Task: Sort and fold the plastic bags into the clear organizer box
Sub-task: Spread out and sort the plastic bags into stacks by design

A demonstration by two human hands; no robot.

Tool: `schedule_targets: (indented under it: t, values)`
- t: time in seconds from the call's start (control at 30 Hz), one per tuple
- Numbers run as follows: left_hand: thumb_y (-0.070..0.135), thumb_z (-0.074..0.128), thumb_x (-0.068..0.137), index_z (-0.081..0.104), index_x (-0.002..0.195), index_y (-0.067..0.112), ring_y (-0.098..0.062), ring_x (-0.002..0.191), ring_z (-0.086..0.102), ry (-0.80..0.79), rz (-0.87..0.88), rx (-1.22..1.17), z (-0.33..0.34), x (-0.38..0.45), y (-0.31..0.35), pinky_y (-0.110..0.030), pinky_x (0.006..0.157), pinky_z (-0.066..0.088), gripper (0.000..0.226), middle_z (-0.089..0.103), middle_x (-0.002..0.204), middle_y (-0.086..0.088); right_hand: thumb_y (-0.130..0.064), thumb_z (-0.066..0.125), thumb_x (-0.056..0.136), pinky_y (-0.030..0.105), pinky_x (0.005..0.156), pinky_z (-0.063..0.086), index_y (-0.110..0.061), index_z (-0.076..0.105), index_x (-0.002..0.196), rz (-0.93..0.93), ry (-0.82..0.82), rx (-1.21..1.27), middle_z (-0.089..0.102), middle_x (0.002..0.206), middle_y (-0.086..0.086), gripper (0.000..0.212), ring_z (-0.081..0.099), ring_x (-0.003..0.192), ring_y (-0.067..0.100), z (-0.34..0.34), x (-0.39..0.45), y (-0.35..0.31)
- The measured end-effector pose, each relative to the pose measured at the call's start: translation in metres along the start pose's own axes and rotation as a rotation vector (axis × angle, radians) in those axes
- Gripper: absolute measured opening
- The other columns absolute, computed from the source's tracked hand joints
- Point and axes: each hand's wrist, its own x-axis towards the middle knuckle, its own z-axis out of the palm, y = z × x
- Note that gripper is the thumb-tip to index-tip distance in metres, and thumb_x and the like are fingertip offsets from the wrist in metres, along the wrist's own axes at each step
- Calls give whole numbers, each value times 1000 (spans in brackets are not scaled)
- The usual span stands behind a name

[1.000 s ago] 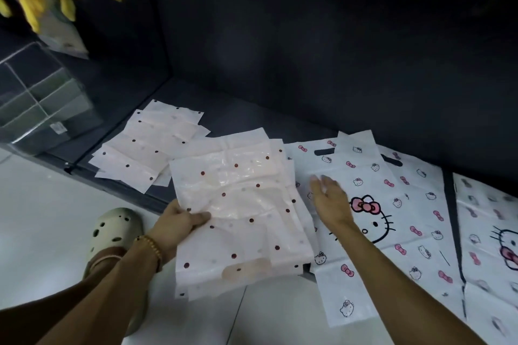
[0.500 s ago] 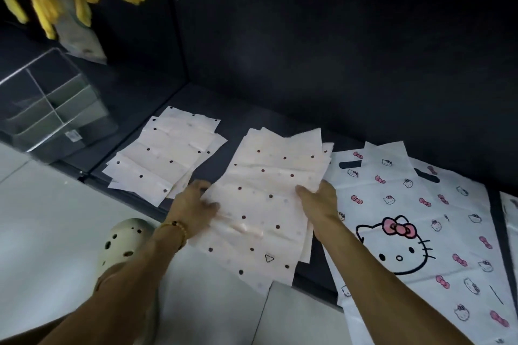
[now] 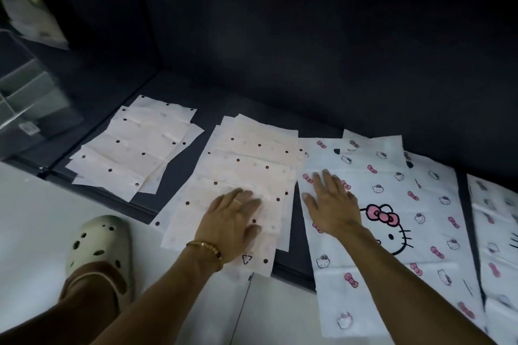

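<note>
Both hands have let go of the dotted bags since a moment ago and now lie flat: the left hand (image 3: 234, 225) presses with straight fingers on the middle stack of dotted bags (image 3: 246, 176), while the right hand (image 3: 332, 203), fingers spread and holding nothing, has crossed onto the cat-print bag (image 3: 392, 204) just right of that stack. From the head camera, the only view, the middle stack lies on a dark mat (image 3: 288, 246), its near end hanging over the mat's edge onto the pale floor (image 3: 28, 218). Left of it and apart sits a second pile of dotted bags (image 3: 137, 148). Farther left, at the frame edge and blurred, stands the clear organizer box (image 3: 30, 103), with no bags visible in it, so sorting seems underway and folding not yet begun. Another cat-print bag (image 3: 496, 232) lies at the far right. A foot in a cream clog (image 3: 98, 246) stands on the floor left of the stack. These bags look thin, light and slippery, likely to slide over one another; pinching a near corner while a flat palm pins the rest would probably serve best.
</note>
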Motion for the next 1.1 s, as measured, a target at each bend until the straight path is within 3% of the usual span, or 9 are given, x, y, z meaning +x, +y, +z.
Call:
schedule_targets:
  t: [0.17,0.3,0.4,0.53,0.7,0.83,0.93,1.03,1.1]
  values:
    - [42,48,93,43,137,25,-18,137,29,2,-69,-39,-15,7,15,-33,112,27,47,40,145,1,-46,39,97,46,104,34,-12,35,143,135,27,188,29,152,9,57,30,137,28,-27,-1,8]
    - [29,56,91,58,123,15,-21,109,55,94,-177,-540,-23,19,79,-35,95,47,35,56,118,-3,-37,54,92,45,97,41,-6,49,132,437,190,350,47,136,13,50,44,123,33,-34,-41,64]
    - [27,59,90,55,124,11,-21,105,58,-68,-307,-808,-9,26,130,-32,92,48,38,60,116,-5,-33,58,89,49,97,42,-4,50,129,737,215,475,48,132,17,50,45,121,37,-34,-81,127]
    - [19,62,86,50,101,7,-22,91,60,20,-556,-911,7,34,160,-22,73,41,22,65,99,-7,-39,62,87,52,97,43,-2,46,130,944,156,558,48,131,21,59,44,122,40,-27,-117,181]
    - [16,71,78,48,87,12,-17,75,57,-33,-593,-1004,13,49,177,-22,60,42,26,60,79,2,-41,60,88,40,80,51,-4,51,129,847,111,733,55,127,15,56,52,116,34,-23,-127,201]
    - [13,76,70,59,79,12,-21,73,60,-47,-567,-918,9,62,181,-25,66,47,19,62,71,2,-44,65,85,35,75,48,-5,60,99,812,147,902,64,99,11,41,59,93,29,-15,-132,208]
    - [12,77,69,64,80,10,-25,81,64,-85,-536,-837,8,66,181,-28,73,51,17,67,78,-4,-38,68,85,38,78,50,-3,62,95,867,161,1081,66,98,14,36,61,92,31,-18,-128,213]
    - [11,73,72,58,92,7,-27,86,58,-88,-469,-688,8,65,183,-28,68,47,26,59,95,-13,-26,61,90,39,77,50,-11,57,120,760,182,1028,61,109,12,34,60,96,31,-22,-124,202]
    - [11,71,72,48,101,10,-23,79,53,-95,-434,-611,6,61,186,-29,64,47,37,46,103,-14,-20,53,94,36,68,46,-24,54,87,617,248,943,58,91,8,9,53,75,25,-23,-125,195]
